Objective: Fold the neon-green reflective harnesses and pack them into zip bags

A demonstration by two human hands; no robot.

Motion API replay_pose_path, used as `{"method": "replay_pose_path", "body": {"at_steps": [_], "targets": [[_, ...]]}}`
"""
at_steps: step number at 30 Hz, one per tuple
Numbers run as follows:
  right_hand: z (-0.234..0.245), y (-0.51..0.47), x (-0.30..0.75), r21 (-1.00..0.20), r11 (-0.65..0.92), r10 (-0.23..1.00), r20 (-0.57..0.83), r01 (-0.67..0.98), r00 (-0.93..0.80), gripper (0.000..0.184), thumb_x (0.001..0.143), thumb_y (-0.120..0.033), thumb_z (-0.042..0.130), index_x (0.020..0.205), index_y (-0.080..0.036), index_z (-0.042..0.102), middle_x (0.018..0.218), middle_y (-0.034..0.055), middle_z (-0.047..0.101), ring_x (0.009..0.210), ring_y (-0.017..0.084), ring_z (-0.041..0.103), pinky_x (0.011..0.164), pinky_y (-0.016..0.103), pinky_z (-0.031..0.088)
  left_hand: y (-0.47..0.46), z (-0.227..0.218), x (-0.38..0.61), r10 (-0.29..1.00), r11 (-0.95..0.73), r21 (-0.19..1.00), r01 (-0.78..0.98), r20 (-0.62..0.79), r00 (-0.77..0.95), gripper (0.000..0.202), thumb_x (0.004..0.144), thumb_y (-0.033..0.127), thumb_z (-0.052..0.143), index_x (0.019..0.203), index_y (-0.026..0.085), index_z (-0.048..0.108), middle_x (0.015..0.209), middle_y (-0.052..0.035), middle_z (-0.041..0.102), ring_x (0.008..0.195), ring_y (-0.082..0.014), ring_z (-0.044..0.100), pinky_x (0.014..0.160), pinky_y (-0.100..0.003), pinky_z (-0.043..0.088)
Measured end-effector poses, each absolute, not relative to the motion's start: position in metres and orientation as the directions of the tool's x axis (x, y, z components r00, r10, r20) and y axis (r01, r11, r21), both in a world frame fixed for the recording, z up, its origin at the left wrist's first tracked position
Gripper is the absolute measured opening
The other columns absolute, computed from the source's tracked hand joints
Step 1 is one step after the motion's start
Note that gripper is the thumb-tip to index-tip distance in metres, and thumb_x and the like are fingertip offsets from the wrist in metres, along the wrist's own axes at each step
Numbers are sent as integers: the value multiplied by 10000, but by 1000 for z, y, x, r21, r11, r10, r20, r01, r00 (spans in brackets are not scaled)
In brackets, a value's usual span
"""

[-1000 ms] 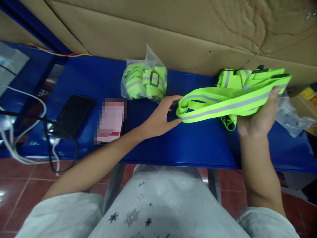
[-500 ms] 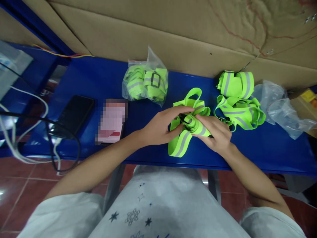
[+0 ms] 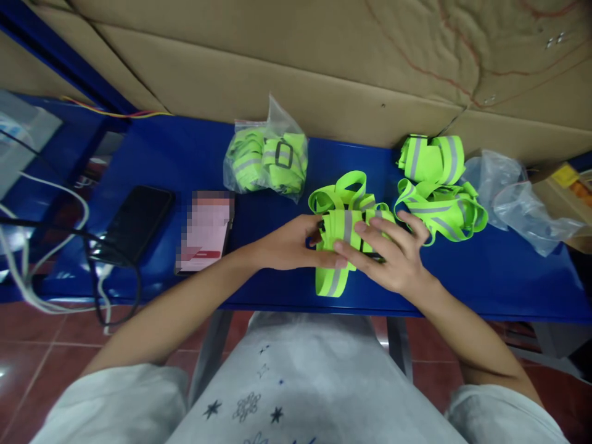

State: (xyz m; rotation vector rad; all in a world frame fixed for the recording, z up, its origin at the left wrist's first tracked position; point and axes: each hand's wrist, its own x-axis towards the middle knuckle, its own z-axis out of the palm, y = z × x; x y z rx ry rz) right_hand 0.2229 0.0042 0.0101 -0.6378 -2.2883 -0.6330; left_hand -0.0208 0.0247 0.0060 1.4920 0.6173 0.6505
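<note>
A bright yellow-green reflective strap with a grey stripe, partly wound into a roll, is between my two hands above the blue table. My left hand grips the roll's left side, thumb along the front and the other fingers mostly hidden behind. Spread over the right part of the roll, the fingers of my right hand press on it. Black pieces show on the strap near the right fingers. Loose loops of strap lie behind the roll, and another loop hangs below it.
A clear bag of rolled straps stands at the back. To the right are a rolled strap, a loose strap heap and crumpled plastic bags. Two phones and cables lie left. A cardboard wall rises behind the table.
The strap roll has been turned so its striped outer side faces me. My right fingers have gone from wrapped round it to spread across it. The view has shifted slightly.
</note>
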Motion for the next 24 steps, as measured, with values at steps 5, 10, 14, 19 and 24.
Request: {"method": "replay_pose_path", "body": {"at_steps": [5, 10, 14, 19, 24], "targets": [[1, 18, 233, -271, 804, 580, 554, 529, -597, 829, 862, -648, 749, 1549, -297, 446, 1519, 151, 538, 1439, 380, 523, 1159, 598, 482, 30, -2, -19, 886, -117, 990, -73, 137, 443, 481, 785, 426, 887, 1158, 175, 716, 1116, -73, 768, 980, -227, 733, 873, -340, 607], [9, 28, 243, -501, 698, 711, 572, 512, -410, 406, 922, -335, 751, 1299, -252, 626, 1209, 93, 731, 1131, 261, 709, 972, 439, 593, 37, -5, -27, 933, -43, 980, -195, 109, 343, 526, 721, 437, 937, 1132, 203, 706, 1101, -66, 779, 987, -238, 749, 898, -377, 638], [21, 35, 257, -544, 628, 743, 631, 557, -222, 79, 941, -317, 716, 958, -240, 704, 989, 58, 757, 953, 232, 730, 879, 417, 589, 45, -5, -40, 939, -102, 965, -240, 173, 296, 606, 677, 417, 969, 1155, 254, 635, 1128, -38, 750, 1010, -223, 731, 896, -374, 628], [28, 37, 266, -451, 629, 734, 613, 634, -292, 329, 965, -475, 686, 1205, -251, 699, 1046, 61, 778, 1035, 268, 725, 1034, 493, 474, 48, 9, -49, 821, -400, 912, -93, 402, 406, 439, 747, 302, 930, 1030, 224, 604, 1147, -78, 672, 1111, -217, 665, 959, -365, 573], [22, 25, 249, -435, 755, 651, 407, 491, -640, 769, 972, -677, 573, 1571, -221, 416, 1474, 159, 620, 1325, 313, 612, 1089, 490, 416, 34, 18, -37, 642, -546, 836, -60, 463, 611, 225, 887, 318, 788, 988, 211, 618, 1183, -114, 597, 1147, -221, 633, 987, -371, 537]]}}
